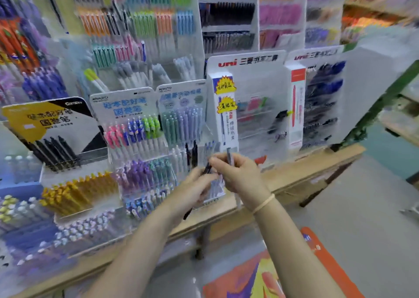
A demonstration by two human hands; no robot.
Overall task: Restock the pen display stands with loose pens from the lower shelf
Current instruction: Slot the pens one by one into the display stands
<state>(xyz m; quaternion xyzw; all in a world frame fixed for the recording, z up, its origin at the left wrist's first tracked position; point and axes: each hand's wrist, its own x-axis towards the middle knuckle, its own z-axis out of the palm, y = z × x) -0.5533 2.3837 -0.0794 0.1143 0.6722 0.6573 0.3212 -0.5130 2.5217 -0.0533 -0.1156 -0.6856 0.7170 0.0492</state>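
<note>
My left hand [196, 190] grips a dark pen [206, 168] whose lower end pokes out below the palm. My right hand [239, 175] holds a grey-tipped pen [229, 158] upright, its white end showing below the wrist. The two hands meet in front of a clear tiered pen display stand [181, 125] with green, lilac and a few dark pens. Beside it on the left stands a stand [133, 127] of pink, blue and green pens. All of it sits on a wooden shelf [294, 175].
A black-and-yellow stand [45, 120] with black pens stands at the left above trays of yellow and blue pens [74, 193]. Two white uni stands [249, 98] rise to the right. Hanging pen racks [136, 25] fill the back. An orange box [283, 272] lies on the floor below.
</note>
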